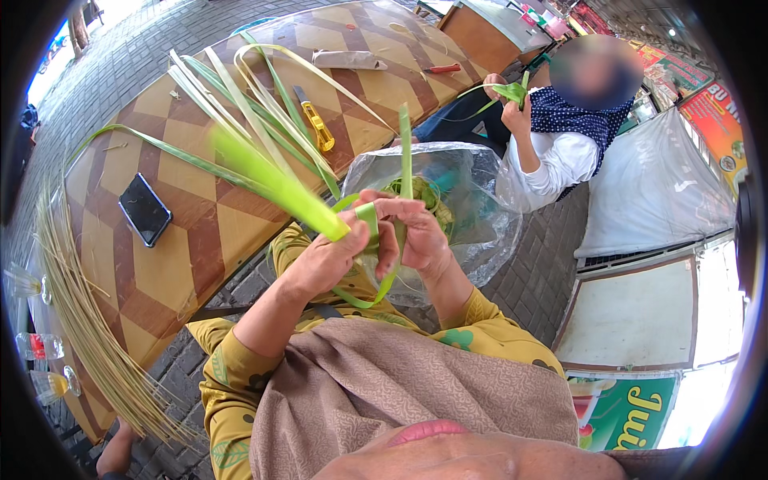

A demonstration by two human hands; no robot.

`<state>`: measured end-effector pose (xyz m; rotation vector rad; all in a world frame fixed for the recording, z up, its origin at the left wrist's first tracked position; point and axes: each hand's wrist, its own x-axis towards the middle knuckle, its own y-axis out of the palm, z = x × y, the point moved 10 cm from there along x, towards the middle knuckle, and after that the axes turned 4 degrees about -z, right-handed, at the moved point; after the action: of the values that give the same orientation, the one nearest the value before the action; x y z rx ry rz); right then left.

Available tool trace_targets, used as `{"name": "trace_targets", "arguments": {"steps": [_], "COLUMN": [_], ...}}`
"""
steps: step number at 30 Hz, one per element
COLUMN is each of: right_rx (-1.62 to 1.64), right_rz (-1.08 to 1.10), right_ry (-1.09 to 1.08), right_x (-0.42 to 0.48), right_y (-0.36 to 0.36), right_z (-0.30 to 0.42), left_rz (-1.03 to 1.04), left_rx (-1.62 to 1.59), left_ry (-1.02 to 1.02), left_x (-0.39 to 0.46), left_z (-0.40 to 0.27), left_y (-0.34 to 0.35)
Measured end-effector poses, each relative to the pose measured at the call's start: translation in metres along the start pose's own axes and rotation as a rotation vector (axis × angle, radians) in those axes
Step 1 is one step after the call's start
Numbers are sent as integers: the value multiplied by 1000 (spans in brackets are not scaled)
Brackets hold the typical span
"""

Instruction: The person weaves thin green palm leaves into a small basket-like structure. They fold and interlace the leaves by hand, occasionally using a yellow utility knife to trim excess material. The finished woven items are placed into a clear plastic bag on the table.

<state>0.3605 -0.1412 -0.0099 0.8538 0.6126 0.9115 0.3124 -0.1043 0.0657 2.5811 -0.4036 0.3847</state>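
Note:
My left hand (327,261) pinches the pale end of a green palm-leaf strip (288,201), whose far part is blurred over the table. A flat green band is wrapped around the fingers where my hands meet. My right hand (423,237) is close beside it, its fingers bent around a second strip (406,150) that stands upright and loops down below the hands. Behind the hands, a clear plastic bag (486,240) holds woven leaf pouches (420,192). Long loose leaf strips (234,102) lie on the patterned table (180,240).
On the table are a yellow box cutter (317,126), a red-handled knife (443,69), a smartphone (145,210) and a bundle of thin leaf ribs (90,324). Glasses (51,384) stand at the left edge. Another person (558,138) sits at the upper right, holding green leaf.

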Motion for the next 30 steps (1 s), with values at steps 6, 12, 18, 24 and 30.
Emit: {"name": "trace_targets", "arguments": {"steps": [6,12,18,24,30], "right_rx": [-290,-393,-476,-426,-302], "right_rz": [-38,-26,-17,72,185], "right_ry": [-288,-445,-541,-375,-6], "right_x": [0,-6,-11,-9,-12], "right_y": [-8,-10,4,4,-7], "right_z": [47,65,62,40,6], "left_rz": [158,111,-446,-736,-437], "left_rx": [-209,22,206,-70,-495], "left_ry": [-275,-264,-146,74,191], "left_x": [-16,-14,-16,-28,12], "left_z": [33,64,54,16,-18], "left_y": [20,3,-61,-119,-53]}}
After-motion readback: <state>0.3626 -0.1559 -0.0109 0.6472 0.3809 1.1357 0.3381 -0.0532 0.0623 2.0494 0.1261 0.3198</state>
